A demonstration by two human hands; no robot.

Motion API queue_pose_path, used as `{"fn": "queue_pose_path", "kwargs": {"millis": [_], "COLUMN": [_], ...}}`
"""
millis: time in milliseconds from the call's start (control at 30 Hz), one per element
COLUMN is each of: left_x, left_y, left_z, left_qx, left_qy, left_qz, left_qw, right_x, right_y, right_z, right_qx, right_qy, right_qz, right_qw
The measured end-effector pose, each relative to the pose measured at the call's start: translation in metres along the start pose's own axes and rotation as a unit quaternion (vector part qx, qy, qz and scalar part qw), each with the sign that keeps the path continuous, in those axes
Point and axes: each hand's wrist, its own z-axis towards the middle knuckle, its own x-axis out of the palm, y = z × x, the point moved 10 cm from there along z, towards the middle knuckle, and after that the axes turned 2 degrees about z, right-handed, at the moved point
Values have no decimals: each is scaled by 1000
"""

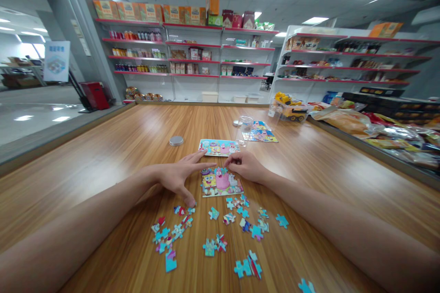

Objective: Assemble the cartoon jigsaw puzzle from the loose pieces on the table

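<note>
Centre of the frame, on the wooden surface (120, 146): a part-built puzzle (222, 182), cartoon print, lying flat between both hands.

Left hand (178, 175) spread flat at the puzzle's left edge — fingers splayed, index stretched along the top edge, thumb tip down near the lower left corner beside a loose piece. Grip released, grasping nothing.

Right hand (245, 165) at the puzzle's upper right corner, fingers curled and pinched together on the top edge. Cannot tell whether a piece sits in that grip — fingertips hide it.

Below the puzzle, across the lower middle of the frame: loose pieces (213, 233), mostly turquoise, scattered in small clusters; one stray at the bottom right edge.

Just above the hands: a picture card (219, 147) with the same cartoon print, flat. Left of it, a round metal lid (176, 140). Further up and right: a second card (261, 132), with a clear jar (246, 124) at its left end.

Upper right of centre: a clear box holding a yellow toy truck (292, 109). Along the right edge, packaged goods (378, 128) in a row. Across the top, shelves (192, 50) stocked with boxes and bottles.
</note>
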Motion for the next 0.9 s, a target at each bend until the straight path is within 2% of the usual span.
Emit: {"fn": "queue_pose_path", "kwargs": {"millis": [267, 433, 633, 800, 900], "left_x": [2, -6, -17, -9, -11], "left_y": [6, 14, 19, 19, 21], "left_z": [-2, -5, -7, -4, -4], "left_qx": [-20, -8, 9, -15, -11], "left_qy": [34, 11, -31, 7, 1], "left_qz": [-8, -45, -145, -105, -126], "left_qw": [999, 999, 989, 994, 992], "right_x": [2, 4, 4, 5, 4], "right_y": [9, 10, 6, 4, 4], "right_z": [-3, -4, -4, -4, -3], "right_qx": [-26, -32, -24, -19, -11], "right_qy": [2, 9, 7, 10, 9], "right_qz": [8, 17, 10, 9, 9], "right_qw": [1000, 999, 1000, 1000, 1000]}}
